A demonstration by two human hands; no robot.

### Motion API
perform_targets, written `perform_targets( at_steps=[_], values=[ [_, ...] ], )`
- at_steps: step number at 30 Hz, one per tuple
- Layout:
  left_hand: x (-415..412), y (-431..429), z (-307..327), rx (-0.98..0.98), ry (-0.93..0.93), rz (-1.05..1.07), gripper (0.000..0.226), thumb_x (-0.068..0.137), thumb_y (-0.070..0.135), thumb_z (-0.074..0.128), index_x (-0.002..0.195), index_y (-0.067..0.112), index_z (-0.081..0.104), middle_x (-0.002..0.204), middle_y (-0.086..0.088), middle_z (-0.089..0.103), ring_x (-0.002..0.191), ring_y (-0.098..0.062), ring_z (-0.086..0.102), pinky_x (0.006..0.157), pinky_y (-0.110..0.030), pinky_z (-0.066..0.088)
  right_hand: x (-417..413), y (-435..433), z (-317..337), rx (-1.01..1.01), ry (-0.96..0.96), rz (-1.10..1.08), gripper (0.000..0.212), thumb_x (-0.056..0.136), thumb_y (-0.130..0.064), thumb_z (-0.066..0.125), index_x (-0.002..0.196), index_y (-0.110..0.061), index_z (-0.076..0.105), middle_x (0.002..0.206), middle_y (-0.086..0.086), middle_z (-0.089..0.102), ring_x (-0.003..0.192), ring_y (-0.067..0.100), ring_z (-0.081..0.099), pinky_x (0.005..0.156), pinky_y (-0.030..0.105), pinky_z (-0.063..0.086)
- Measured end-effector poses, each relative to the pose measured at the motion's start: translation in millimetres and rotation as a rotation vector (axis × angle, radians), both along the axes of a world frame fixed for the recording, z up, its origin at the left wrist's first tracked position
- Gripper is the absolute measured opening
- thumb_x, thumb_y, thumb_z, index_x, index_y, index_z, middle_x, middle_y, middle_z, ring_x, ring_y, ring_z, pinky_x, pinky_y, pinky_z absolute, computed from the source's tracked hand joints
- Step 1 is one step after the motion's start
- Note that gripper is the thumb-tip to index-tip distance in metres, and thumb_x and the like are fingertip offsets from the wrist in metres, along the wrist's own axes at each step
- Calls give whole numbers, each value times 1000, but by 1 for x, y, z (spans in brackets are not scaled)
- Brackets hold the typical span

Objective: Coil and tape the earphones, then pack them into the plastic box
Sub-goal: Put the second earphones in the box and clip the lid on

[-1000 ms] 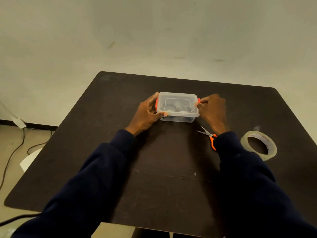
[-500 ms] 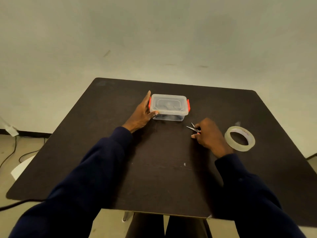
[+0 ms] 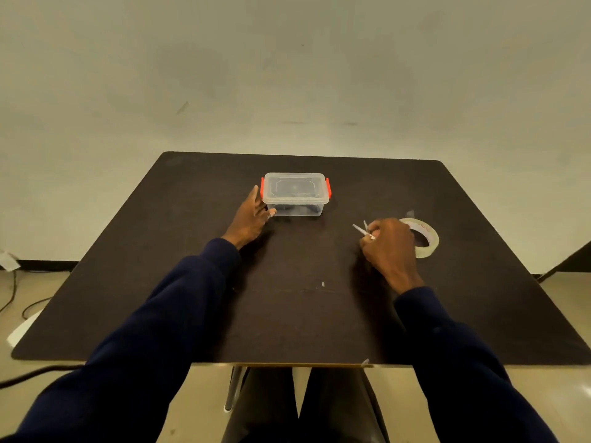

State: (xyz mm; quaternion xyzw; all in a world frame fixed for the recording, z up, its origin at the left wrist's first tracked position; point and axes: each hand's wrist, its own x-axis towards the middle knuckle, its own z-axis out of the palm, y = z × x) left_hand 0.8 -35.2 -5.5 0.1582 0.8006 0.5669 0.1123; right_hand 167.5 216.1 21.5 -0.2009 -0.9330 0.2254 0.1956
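Left hand (image 3: 251, 215) fingers straight and flat against the left side of the plastic box (image 3: 295, 195), thumb tip touching its near-left corner. Box lid on, orange latches (image 3: 327, 187) at both ends; dark shape (image 3: 300, 208) inside, too dim to identify. Right hand (image 3: 390, 244) fingers curled round scissors (image 3: 360, 229), blades slightly parted and poking out up-left, well apart from the box. Tape roll (image 3: 430, 247) lies flat just beside the right hand. All on a dark table (image 3: 287, 308).

Long dark navy sleeves, the left sleeve (image 3: 153, 314) and right sleeve (image 3: 447, 346) softly creased, end in cuffs above the bare left hand (image 3: 251, 215) and right hand (image 3: 388, 244); dark trousers (image 3: 271, 407) below.
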Motion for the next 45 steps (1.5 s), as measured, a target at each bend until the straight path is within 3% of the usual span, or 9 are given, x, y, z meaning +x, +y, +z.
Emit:
perform_targets(
  at_steps=[5,8,13,17,22,27,33,40,45],
  values=[
    [2,1,-7,5,37,25,88,99,12,66,164,9,6,168,-6,29,153,-21,32,122,-34,31,-16,50,8,219,18,-166,17,81,-14,62,74,-6,74,68,14,66,65,33,65,64,41,58],
    [13,1,-17,31,46,99,87,97,14,70,164,12,15,168,-6,29,154,-23,30,125,-39,30,-13,71,-4,247,-112,-198,30,86,-23,52,91,-6,76,86,16,68,84,36,64,72,38,52],
    [53,-6,-20,30,50,199,80,96,15,72,162,13,25,168,-7,30,152,-21,32,122,-32,31,8,59,-30,197,-8,-210,51,100,-45,48,134,-10,60,123,16,58,115,34,50,94,45,49],
    [84,-13,-19,10,212,262,52,95,15,73,145,14,55,148,-3,56,133,-10,52,112,-24,42,10,56,-32,217,11,-231,57,92,-45,66,138,-12,55,133,15,46,124,36,41,98,50,48],
    [91,-13,-7,-96,346,209,23,97,16,70,120,17,73,122,2,72,107,-3,65,94,-9,50,2,62,-33,180,-36,-184,64,96,-42,63,145,-5,48,138,18,49,130,38,45,108,52,42],
    [80,-23,-9,-122,324,163,20,96,17,71,115,19,75,116,8,73,109,-7,68,102,-32,55,-2,78,-28,179,-28,-154,63,96,-39,63,145,-2,48,136,21,53,128,40,47,107,52,43],
    [65,-33,-11,-248,423,221,27,97,25,70,123,18,69,125,4,68,116,-10,60,104,-32,49,-16,60,-18,231,100,-126,48,98,-35,62,132,-1,58,135,21,58,127,40,52,112,57,40],
    [60,-37,-19,-493,478,97,37,103,35,59,136,17,58,137,-4,59,124,-18,55,107,-35,47,-39,-23,-28,38,68,171,28,102,-27,59,124,-12,67,126,8,66,120,21,56,102,34,45],
    [59,-34,-24,-627,481,77,52,105,43,53,149,14,49,156,-7,48,144,-24,43,120,-37,33,-51,-47,-46,121,-172,203,61,106,-48,44,153,-10,40,164,13,31,153,27,25,125,43,23]
  ],
)
